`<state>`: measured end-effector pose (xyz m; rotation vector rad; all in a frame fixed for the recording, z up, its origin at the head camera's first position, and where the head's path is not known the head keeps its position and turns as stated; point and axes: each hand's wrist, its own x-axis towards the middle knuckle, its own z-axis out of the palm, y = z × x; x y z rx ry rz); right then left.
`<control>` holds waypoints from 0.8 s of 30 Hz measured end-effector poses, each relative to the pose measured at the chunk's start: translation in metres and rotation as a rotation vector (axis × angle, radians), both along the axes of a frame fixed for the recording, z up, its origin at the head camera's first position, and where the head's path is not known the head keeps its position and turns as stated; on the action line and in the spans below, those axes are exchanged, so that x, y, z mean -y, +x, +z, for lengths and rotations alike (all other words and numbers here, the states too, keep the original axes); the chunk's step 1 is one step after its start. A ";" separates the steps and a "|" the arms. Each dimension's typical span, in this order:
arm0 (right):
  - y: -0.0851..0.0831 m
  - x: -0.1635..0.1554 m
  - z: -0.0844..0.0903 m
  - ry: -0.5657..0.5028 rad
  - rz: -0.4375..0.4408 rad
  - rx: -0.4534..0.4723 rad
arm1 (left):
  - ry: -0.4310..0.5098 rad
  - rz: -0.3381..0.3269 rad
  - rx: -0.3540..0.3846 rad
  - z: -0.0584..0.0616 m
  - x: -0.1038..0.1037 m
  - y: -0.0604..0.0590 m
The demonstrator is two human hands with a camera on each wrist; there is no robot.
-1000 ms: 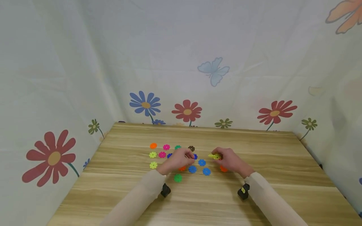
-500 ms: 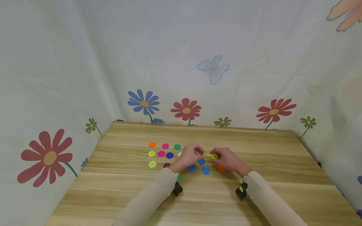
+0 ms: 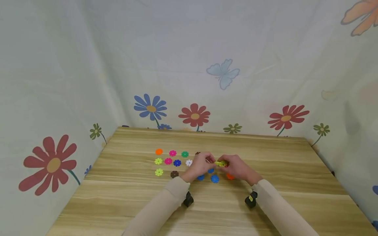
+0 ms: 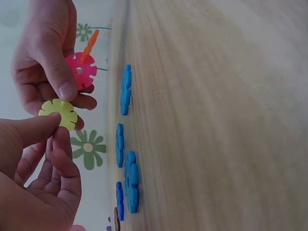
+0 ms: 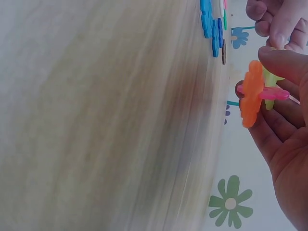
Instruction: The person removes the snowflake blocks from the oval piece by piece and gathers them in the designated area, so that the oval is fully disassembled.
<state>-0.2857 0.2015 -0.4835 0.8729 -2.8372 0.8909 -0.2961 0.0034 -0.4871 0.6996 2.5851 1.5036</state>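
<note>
Above the wooden table [image 3: 265,154] both hands meet over a small cluster of joined plastic flower discs. My right hand [image 3: 225,163] grips the cluster: a pink disc [image 4: 79,71] under its thumb, crossed by an orange disc [image 5: 251,94]. The yellow-green disc [image 4: 58,113] of the cluster is pinched by the thumb and fingers of my left hand [image 3: 206,160]. In the head view only the yellow-green disc [image 3: 220,163] shows between the hands. Blue discs [image 4: 126,89] lie flat on the table below.
Loose discs lie on the table left of the hands: orange [image 3: 158,151], pink [image 3: 172,153], green [image 3: 184,154], white [image 3: 189,162], brown [image 3: 174,174] and others. Blue discs [image 3: 214,178] and an orange one [image 3: 230,176] lie under the hands. Flower-printed cloth walls stand behind and beside the table.
My left hand has left the discs on the table and moved right and up to the cluster in my right hand. White and brown discs it covered now show.
</note>
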 end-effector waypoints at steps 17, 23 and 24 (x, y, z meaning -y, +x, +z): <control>0.003 -0.004 0.000 -0.040 -0.087 0.017 | -0.027 0.092 -0.040 0.003 0.001 0.003; 0.002 -0.004 -0.001 -0.044 -0.111 -0.034 | -0.033 0.105 -0.051 0.002 -0.002 0.005; 0.002 -0.005 -0.002 -0.045 -0.111 -0.037 | -0.036 0.104 -0.051 0.001 -0.003 0.005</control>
